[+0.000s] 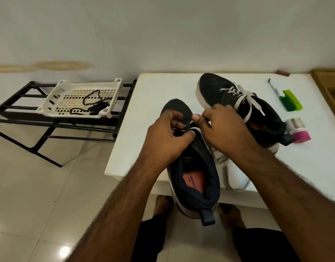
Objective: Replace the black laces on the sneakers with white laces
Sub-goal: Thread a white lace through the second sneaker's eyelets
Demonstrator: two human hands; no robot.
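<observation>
Fingers of both hands curled in tight over the lace area of the near sneaker [193, 167]: L hand [168, 137] has thumb pressed down on the tongue/eyelet zone w/ fingers bent round the shoe's upper, R hand [225, 127] pinches a white lace [194, 128] btwn thumb and forefinger, just beside the L fingers. We can't tell exactly which eyelet the lace sits in, hands cover it. Near sneaker is dark w/ an orange-pink insole, toe pointing to 12 o'clock, heel hanging off the table [144, 110] edge at 6 o'clock, pull tab showing. A loose loop of the white lace trails off to 4 o'clock from the hands, over the table edge. Second sneaker [219, 91] lies at 1 o'clock from the hands, on the table, already threaded w/ white lace [244, 95], ends loose. At 3 o'clock of that shoe: green marker [287, 99], pen [274, 89], small jar w/ pink cap [297, 130]. Far at 10 o'clock, off the table, a white plastic basket [55, 95] sits on a black metal rack [21, 120]; black laces [94, 104] lie in the basket, one bit hanging over its front rim. Bare feet [162, 203] visible under the table at 6 o'clock.
</observation>
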